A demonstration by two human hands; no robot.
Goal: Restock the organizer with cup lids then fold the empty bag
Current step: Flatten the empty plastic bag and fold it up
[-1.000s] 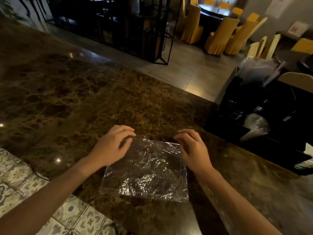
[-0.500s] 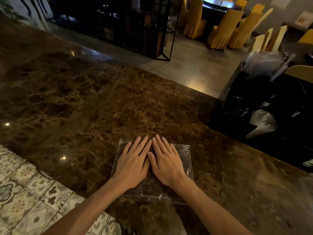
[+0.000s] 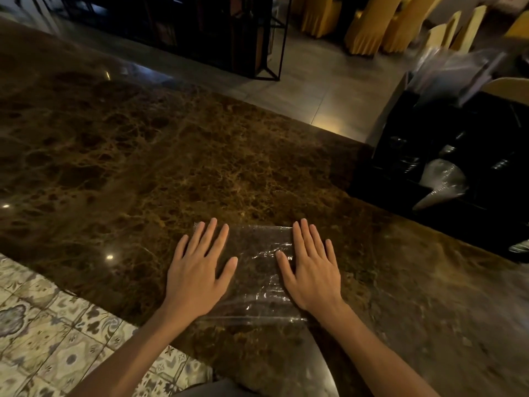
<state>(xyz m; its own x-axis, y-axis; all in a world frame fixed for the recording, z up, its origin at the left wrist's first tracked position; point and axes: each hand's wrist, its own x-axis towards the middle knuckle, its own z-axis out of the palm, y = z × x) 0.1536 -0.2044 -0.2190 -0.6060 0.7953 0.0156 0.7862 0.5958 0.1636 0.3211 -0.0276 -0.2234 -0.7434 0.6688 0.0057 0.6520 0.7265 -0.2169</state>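
Pressing flat: left hand [image 3: 197, 275]; right hand [image 3: 310, 272]; bag [image 3: 257, 270].

The table [image 3: 171, 156] is dark brown marble, laced with golden-tan veins and darker blotches, with small white glints of light. At 6 o'clock the bag [image 3: 257, 270] is clear and colourless, streaked with white shine, so the marble pattern shows through it. At 3 o'clock the organizer [image 3: 423, 130] is black. The floor tiles [image 3: 43, 339] at 8 o'clock are cream with grey-blue floral patterns. The chairs [image 3: 369, 21] at 1 o'clock wear mustard-yellow covers. The floor [image 3: 323, 90] beyond is plain grey-beige.
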